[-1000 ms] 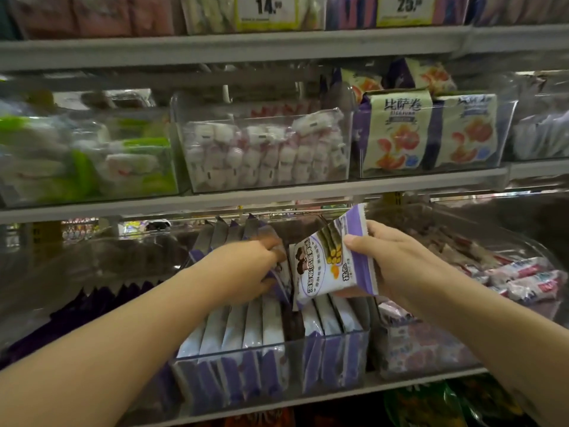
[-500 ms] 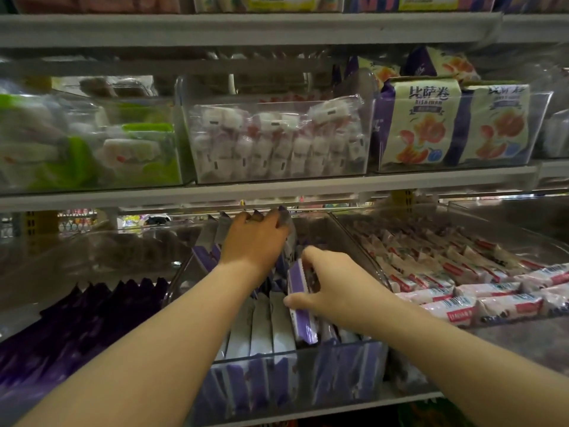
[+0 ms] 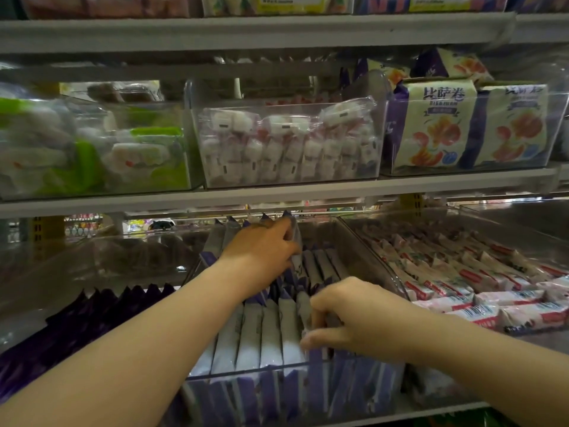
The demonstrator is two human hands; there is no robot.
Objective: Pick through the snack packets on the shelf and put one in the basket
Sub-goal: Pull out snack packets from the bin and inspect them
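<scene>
Purple-and-white snack packets (image 3: 271,331) stand upright in rows inside a clear bin (image 3: 374,257) on the lower shelf. My left hand (image 3: 261,251) reaches to the back row, its fingers curled over the tops of the rear packets (image 3: 294,224) and holding them back. My right hand (image 3: 354,322) is at the front row on the right. Its fingers and thumb pinch the top of one packet (image 3: 303,306) that sits down among the others. No basket is in view.
A bin of red-and-white wrapped bars (image 3: 477,282) lies to the right, dark purple packets (image 3: 92,315) to the left. The shelf above carries bins of green-white snacks (image 3: 123,155), white candies (image 3: 286,146) and cream-and-purple bags (image 3: 440,124). The shelf lip (image 3: 277,195) hangs close above my left hand.
The packet that my right hand held up facing me a second ago has gone down edge-on into the front row. My left hand has moved further back in the bin.
</scene>
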